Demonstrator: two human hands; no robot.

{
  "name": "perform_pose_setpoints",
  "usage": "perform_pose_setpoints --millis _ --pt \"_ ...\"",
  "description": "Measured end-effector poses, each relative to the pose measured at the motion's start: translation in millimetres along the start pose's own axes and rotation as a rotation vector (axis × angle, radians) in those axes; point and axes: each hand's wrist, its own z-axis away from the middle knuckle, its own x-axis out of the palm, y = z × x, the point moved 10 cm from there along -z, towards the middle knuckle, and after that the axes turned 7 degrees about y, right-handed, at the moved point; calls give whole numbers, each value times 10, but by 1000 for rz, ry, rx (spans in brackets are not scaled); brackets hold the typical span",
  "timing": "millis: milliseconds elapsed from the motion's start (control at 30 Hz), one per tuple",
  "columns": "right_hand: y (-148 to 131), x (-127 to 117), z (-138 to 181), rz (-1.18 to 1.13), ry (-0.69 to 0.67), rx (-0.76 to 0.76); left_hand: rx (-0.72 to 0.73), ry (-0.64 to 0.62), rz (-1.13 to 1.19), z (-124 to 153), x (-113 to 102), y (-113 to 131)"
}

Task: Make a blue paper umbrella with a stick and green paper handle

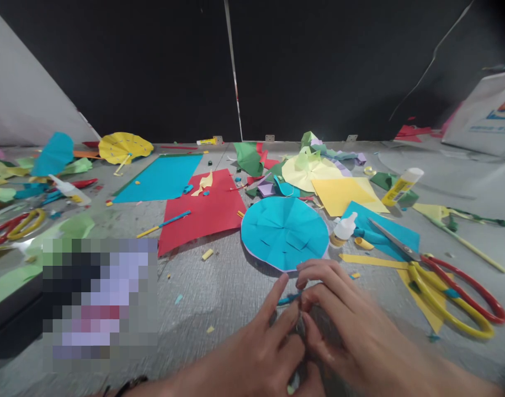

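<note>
My left hand (266, 344) and my right hand (343, 309) meet close to the table's front edge, fingertips together. Between them shows a thin blue paper strip (288, 299), possibly rolled, pinched by both hands and mostly hidden by the fingers. My left index finger points forward, off the strip. Just beyond my fingers lies a round, creased blue paper disc (283, 229) with a pale purple rim. A small white glue bottle (344, 229) stands against its right side. Scissors (451, 292) with red and yellow handles lie open to the right of my right hand.
Red paper (202, 212) and a blue sheet (163, 179) lie left of the disc, a blue and yellow paper stick (164, 224) on the red. Yellow sheets (343, 196), a glue stick (403, 186) and scraps lie right. More scissors (18, 227) are far left. A black panel (153, 71) rises behind.
</note>
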Motion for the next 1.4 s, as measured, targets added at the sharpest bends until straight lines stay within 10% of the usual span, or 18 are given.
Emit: perform_pose_setpoints --millis 333,600,733,833,933,1400 --pt "73 -91 -17 30 76 42 -67 -27 98 25 -95 -90" --pt "107 -104 8 22 79 31 -374 -171 616 -2 -135 -364" --pt "40 -142 -17 8 99 1 -725 80 742 142 -258 -641" --pt "-16 -164 -32 -8 107 -20 -929 -20 897 289 -68 -643" --pt "-38 -170 -34 -12 101 -24 -1125 133 1022 399 -33 -783" --pt "-93 -206 -46 -61 120 -45 -1351 221 1325 521 273 -916"
